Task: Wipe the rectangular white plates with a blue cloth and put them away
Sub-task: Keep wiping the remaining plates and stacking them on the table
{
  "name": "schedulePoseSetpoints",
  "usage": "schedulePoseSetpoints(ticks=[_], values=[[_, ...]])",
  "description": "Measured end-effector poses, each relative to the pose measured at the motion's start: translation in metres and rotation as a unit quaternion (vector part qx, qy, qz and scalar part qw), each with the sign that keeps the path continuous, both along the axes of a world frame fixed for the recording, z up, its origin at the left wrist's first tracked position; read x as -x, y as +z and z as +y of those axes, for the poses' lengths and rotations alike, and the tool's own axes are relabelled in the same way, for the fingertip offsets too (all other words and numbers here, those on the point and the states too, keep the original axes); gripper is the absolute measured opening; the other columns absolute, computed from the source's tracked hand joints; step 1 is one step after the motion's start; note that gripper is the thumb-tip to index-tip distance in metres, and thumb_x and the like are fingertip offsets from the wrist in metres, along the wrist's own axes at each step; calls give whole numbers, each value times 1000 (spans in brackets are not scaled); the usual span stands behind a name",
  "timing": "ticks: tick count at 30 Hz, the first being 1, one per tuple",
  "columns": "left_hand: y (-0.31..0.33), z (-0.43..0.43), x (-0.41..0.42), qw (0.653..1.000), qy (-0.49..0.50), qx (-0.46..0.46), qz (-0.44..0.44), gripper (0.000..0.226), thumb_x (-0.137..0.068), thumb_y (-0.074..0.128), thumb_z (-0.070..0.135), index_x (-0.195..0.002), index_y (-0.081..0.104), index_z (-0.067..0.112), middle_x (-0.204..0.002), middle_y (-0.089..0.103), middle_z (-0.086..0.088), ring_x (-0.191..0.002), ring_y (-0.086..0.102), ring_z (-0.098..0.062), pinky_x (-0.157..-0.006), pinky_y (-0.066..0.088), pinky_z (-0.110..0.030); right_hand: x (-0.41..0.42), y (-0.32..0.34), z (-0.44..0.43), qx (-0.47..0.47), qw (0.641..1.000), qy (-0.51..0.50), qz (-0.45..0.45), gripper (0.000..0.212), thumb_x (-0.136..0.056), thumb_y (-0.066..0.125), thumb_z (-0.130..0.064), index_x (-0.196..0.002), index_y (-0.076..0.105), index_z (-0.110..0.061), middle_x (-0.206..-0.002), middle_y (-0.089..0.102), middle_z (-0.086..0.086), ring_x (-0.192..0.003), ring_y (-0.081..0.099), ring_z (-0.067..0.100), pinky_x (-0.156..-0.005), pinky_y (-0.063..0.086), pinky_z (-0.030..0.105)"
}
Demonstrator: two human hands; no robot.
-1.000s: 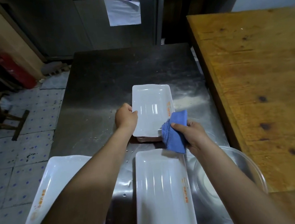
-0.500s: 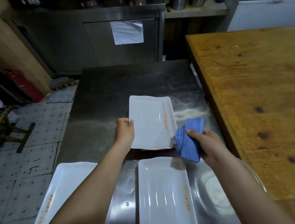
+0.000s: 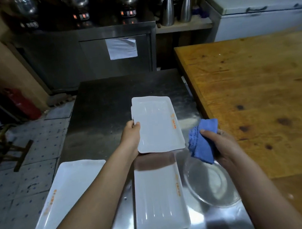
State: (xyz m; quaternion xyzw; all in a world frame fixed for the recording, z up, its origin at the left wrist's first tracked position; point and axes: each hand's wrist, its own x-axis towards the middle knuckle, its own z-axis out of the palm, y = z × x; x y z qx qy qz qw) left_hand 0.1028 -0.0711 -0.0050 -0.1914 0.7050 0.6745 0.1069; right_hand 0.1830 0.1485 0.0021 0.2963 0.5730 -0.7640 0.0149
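My left hand [image 3: 132,135] grips the left edge of a rectangular white plate [image 3: 157,125], held lifted above the steel counter [image 3: 107,100]; a second plate edge shows just under it at the left. My right hand [image 3: 223,143] holds a folded blue cloth [image 3: 202,142] to the right of that plate, apart from it. Another white plate [image 3: 160,200] lies flat on the counter near me. A larger white plate [image 3: 62,203] sticks out over the counter's left edge, partly hidden by my left forearm.
A clear glass bowl [image 3: 211,184] sits on the counter under my right wrist. A wooden table [image 3: 266,91] adjoins on the right. Steel cabinets, urns and flasks line the back wall. Tiled floor, a stool and a red cylinder lie to the left.
The held plate has risen off the counter. My right hand with the cloth has drawn away from the plate's right corner to the right. The camera has tilted up.
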Motion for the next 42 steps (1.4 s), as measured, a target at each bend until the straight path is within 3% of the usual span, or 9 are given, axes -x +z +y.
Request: schedulePoseSetpoints(ticks=[3, 8, 13, 17, 23, 28, 31, 37, 42], values=[[9, 12, -12, 1000, -6, -25, 11, 14, -98, 39, 21, -99, 53, 21, -91, 64, -1, -73, 63, -19, -53, 50, -26, -12, 7, 15, -7, 1000, -23, 0, 11, -87, 64, -11, -97, 62, -7, -89, 69, 15, -80, 65, 30, -76, 54, 43], [22, 33, -26, 999, -14, -26, 45, 18, -96, 41, 22, -83, 52, 28, -89, 62, 2, -75, 62, -20, -65, 52, -32, -27, 18, 35, -18, 998, -52, 6, 3, -87, 63, -9, -89, 62, -7, -84, 67, 15, -73, 64, 29, -75, 54, 44], [35, 48, -37, 996, -42, -47, 60, 16, -94, 44, 24, -91, 54, 36, -91, 64, 4, -74, 65, -21, -52, 53, -31, -39, 24, 46, -24, 997, -70, 12, 4, -88, 61, -7, -84, 62, -8, -80, 66, 12, -69, 63, 25, -70, 53, 37], [43, 58, -43, 991, -65, -76, 83, 24, -91, 47, 19, -90, 54, 42, -83, 68, 8, -62, 69, -11, -45, 51, -28, -45, 26, 49, -22, 996, -87, 9, 5, -87, 62, -8, -83, 62, -9, -78, 66, 10, -68, 63, 22, -61, 51, 31], [47, 71, -47, 982, -111, -44, 143, 30, -90, 48, 11, -93, 51, 41, -83, 68, 15, -67, 68, -2, -49, 50, -18, -51, 27, 52, -23, 995, -96, 7, 2, -87, 62, -9, -88, 63, -8, -81, 68, 12, -72, 64, 24, -61, 51, 32], [46, 78, -51, 978, -137, -56, 147, 30, -93, 50, 12, -109, 46, 36, -95, 67, 13, -80, 68, -7, -57, 52, -19, -57, 31, 53, -15, 995, -101, 10, 4, -87, 63, -10, -84, 63, -11, -75, 70, 7, -64, 66, 19, -54, 50, 28], [49, 78, -53, 976, -141, -60, 154, 32, -93, 51, 13, -102, 47, 44, -96, 66, 16, -82, 67, -4, -57, 52, -17, -58, 35, 55, -11, 994, -104, 12, 3, -87, 64, -10, -84, 63, -11, -75, 70, 7, -65, 66, 19, -54, 50, 29], [50, 80, -56, 972, -165, -38, 161, 30, -94, 51, 15, -107, 44, 41, -113, 63, 3, -99, 63, -16, -76, 54, -31, -59, 35, 56, -12, 993, -113, 17, 5, -86, 65, -10, -82, 63, -12, -64, 70, 3, -57, 66, 15, -52, 50, 28], [51, 82, -58, 970, -165, -33, 174, 30, -94, 51, 13, -108, 44, 39, -108, 63, 6, -95, 63, -10, -70, 52, -23, -58, 33, 56, -5, 993, -113, 20, 4, -85, 66, -10, -82, 63, -12, -66, 71, 4, -56, 67, 15, -48, 50, 26]])
